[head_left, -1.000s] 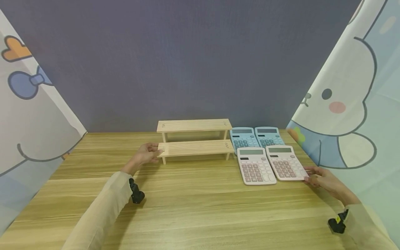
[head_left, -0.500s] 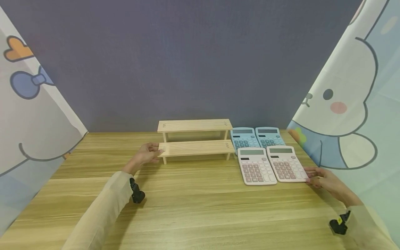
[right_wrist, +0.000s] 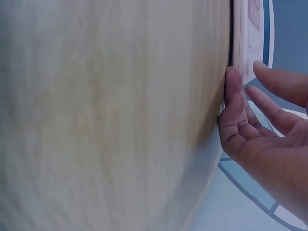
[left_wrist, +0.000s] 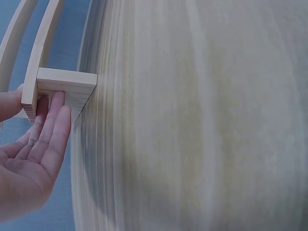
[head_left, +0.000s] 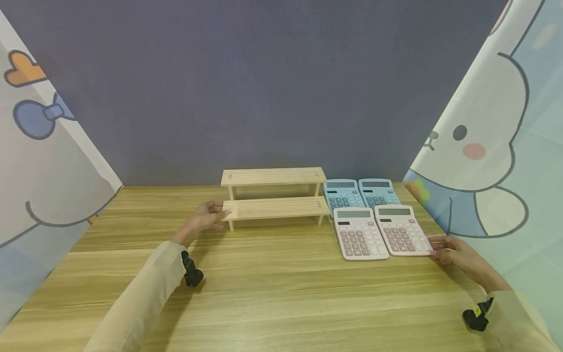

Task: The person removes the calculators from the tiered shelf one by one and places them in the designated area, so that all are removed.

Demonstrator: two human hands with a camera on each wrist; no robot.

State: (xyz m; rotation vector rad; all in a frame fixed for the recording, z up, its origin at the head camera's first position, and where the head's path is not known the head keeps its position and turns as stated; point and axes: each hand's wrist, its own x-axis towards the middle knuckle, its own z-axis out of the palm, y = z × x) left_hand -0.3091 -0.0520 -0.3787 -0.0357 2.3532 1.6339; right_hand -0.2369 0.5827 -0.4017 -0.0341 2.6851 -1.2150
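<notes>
A two-step light wooden shelf stands by the back wall, with an upper board (head_left: 272,176) behind a lower board (head_left: 277,208). My left hand (head_left: 204,217) grips the lower board's left end; in the left wrist view the thumb lies over the board (left_wrist: 34,72) and the fingers reach beneath it, by the leg. Right of the shelf lie two pink-and-white calculators, a left one (head_left: 360,234) and a right one (head_left: 401,232). My right hand (head_left: 462,256) pinches the right one's near right corner; in the right wrist view a finger is under the calculator's edge (right_wrist: 243,43).
Behind the pink calculators lie two blue calculators, a left one (head_left: 343,193) and a right one (head_left: 377,191), partly covered at their near ends. A dark wall (head_left: 264,88) closes the back. Printed cloth hangs left (head_left: 53,171) and right (head_left: 479,161) of the wooden table (head_left: 281,303).
The near end of the right pink calculator has shifted very slightly towards me, my right hand moving with it. My left hand and the shelf stay where they were.
</notes>
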